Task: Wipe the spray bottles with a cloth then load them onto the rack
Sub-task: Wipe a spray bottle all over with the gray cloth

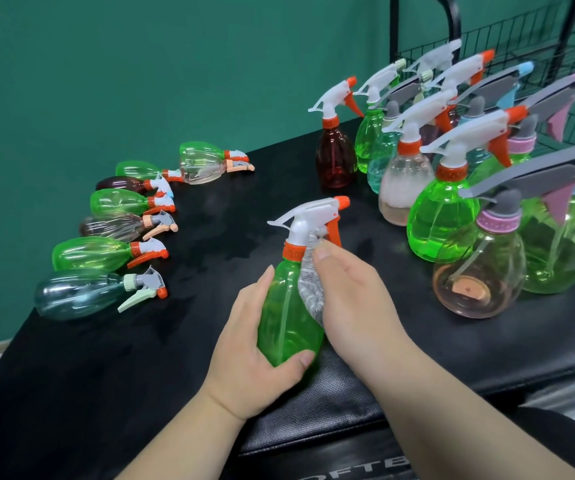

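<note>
A green spray bottle (pixel 284 317) with a white and orange trigger head stands tilted near the middle of the black table (pixel 209 237). My left hand (pixel 248 355) grips its lower body from the left. My right hand (pixel 351 299) presses a grey cloth (pixel 308 282) against the bottle's right side and neck. A black wire rack (pixel 507 39) stands at the back right, behind the upright bottles.
Several bottles lie on their sides in a row at the left (pixel 106 251). Several upright bottles crowd the right side, among them a red one (pixel 336 157), a large green one (pixel 443 220) and a clear pink one (pixel 480 275). A green wall is behind.
</note>
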